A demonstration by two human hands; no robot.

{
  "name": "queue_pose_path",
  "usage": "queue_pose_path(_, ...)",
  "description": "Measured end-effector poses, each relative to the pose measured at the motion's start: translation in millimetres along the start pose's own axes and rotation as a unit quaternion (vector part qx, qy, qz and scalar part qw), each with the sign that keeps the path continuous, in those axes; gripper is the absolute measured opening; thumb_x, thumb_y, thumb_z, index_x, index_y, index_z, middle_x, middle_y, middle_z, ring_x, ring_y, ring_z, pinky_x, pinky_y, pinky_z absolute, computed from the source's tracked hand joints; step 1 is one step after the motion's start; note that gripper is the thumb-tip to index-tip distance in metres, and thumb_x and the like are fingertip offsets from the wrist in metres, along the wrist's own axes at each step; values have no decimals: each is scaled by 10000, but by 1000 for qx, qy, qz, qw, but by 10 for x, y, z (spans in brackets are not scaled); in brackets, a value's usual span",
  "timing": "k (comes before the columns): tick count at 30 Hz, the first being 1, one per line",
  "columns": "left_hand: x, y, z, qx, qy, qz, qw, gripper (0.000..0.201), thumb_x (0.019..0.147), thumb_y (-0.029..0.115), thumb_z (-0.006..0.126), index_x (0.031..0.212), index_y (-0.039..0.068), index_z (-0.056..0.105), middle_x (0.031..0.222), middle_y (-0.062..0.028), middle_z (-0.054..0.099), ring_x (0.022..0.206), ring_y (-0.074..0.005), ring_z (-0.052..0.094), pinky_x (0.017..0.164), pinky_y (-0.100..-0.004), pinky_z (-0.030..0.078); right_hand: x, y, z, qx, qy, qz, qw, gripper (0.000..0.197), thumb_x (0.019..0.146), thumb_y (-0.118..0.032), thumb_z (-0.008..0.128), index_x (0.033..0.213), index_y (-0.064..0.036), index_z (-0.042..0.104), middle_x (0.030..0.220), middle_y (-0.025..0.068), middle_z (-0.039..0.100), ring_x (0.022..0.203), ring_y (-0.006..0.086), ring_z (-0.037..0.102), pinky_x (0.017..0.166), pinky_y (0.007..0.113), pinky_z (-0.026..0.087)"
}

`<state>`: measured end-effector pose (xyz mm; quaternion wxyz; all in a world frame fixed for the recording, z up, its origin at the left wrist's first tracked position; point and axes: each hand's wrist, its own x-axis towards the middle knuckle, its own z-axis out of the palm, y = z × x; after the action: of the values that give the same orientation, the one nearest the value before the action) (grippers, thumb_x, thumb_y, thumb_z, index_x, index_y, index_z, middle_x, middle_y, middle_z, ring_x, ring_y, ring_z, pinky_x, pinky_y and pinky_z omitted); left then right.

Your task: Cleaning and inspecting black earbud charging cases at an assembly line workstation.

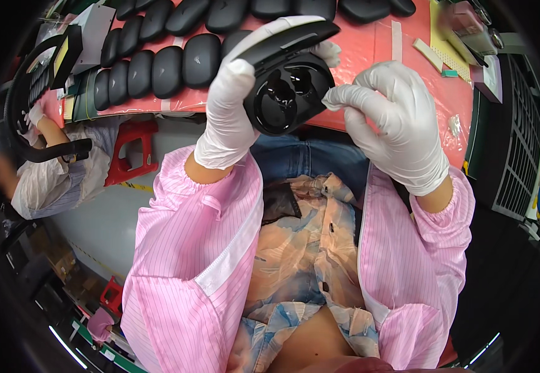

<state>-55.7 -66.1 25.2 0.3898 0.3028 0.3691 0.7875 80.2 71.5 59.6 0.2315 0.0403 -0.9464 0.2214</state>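
Above the red counter (369, 43): open black earbud charging case (288, 87), clasped in left hand (229, 118); right hand (394, 118) pinches its rim. Rows of closed black cases (158, 62) behind; grey floor (96, 230) below.

Factory assembly line: rows of identical black cases (158, 56), striped pink smock (195, 248).

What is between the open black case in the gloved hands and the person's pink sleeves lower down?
In the head view, below the open black case and between the pink sleeves, lie blue jeans and a patterned cloth on the lap.
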Motion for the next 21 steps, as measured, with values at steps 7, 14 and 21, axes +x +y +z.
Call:
queue_pose_path(7, -25, -91, -25, 88, 27, 53, 994, 1092, 756, 837, 424, 1323, -95, 453, 1199, -261, 594, 1066, -334, 623, 914, -400, 529, 44, -87, 158, 44, 57, 11, 997, 280, 690, 52, 670, 923, -94, 722, 735, 18, 590, 685, 205, 567, 636, 333, 450)
queue_pose_path(14, -6, -94, 47, 32, -2, 34, 999, 1089, 752, 834, 419, 1321, -95, 454, 1199, -261, 589, 1056, -336, 623, 906, -394, 528, -54, -10, 108, 87, 55, 29, 994, 272, 684, 33, 680, 921, -96, 716, 752, 22, 578, 687, 209, 563, 642, 329, 446)
queue_pose_path(21, 11, -105, 108, 3, 8, -48, 999, 897, 794, 689, 545, 1285, -61, 500, 1090, -179, 645, 942, -226, 661, 824, -322, 550, -152, 130, -95, -79, -17, -42, 996, 338, 621, 28, 683, 928, -113, 699, 768, 24, 553, 692, 221, 562, 608, 345, 430)
